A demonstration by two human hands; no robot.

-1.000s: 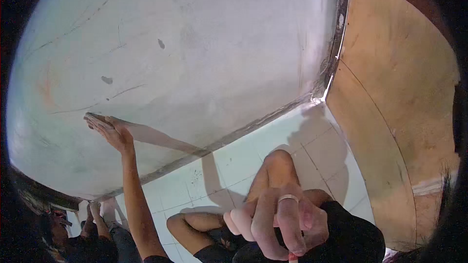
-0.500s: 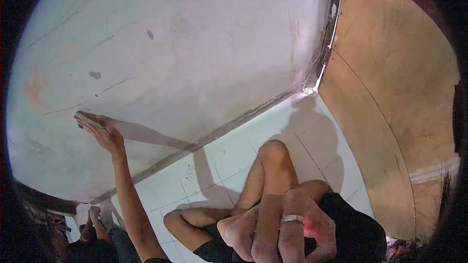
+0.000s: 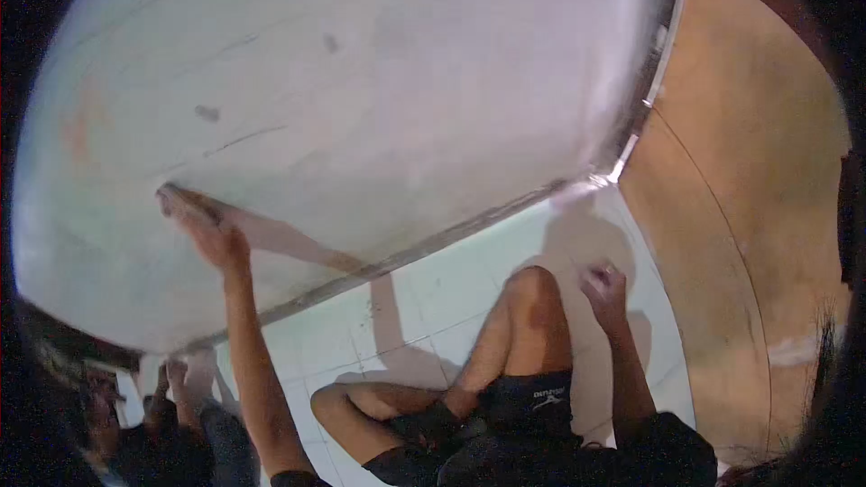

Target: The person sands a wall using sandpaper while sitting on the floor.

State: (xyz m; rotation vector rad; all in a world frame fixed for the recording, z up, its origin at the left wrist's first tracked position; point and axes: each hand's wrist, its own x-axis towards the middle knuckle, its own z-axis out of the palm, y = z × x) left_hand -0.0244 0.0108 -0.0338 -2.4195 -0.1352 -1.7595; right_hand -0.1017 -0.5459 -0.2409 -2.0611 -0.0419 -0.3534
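Against the pale wall (image 3: 379, 108), my left hand (image 3: 207, 225) reaches up with its fingers straight and together. A thin greyish edge shows along those fingers, too blurred to name. The arm casts a long shadow on the plaster. My right hand (image 3: 603, 287) is raised above the floor at the right of my bent knee (image 3: 534, 307). Its fingers are curled in, and no object shows in them, though motion smears it.
White tiles (image 3: 451, 293) cover the floor along the wall's dark lower edge. A tan panel (image 3: 713, 216) stands at the right, meeting the wall in a corner. Another person (image 3: 167, 446) in dark clothes sits at the lower left, hands raised near the wall.
My right hand has dropped away from close in front of the camera to beside my knee. The view has shifted, and my left hand remains at the wall.
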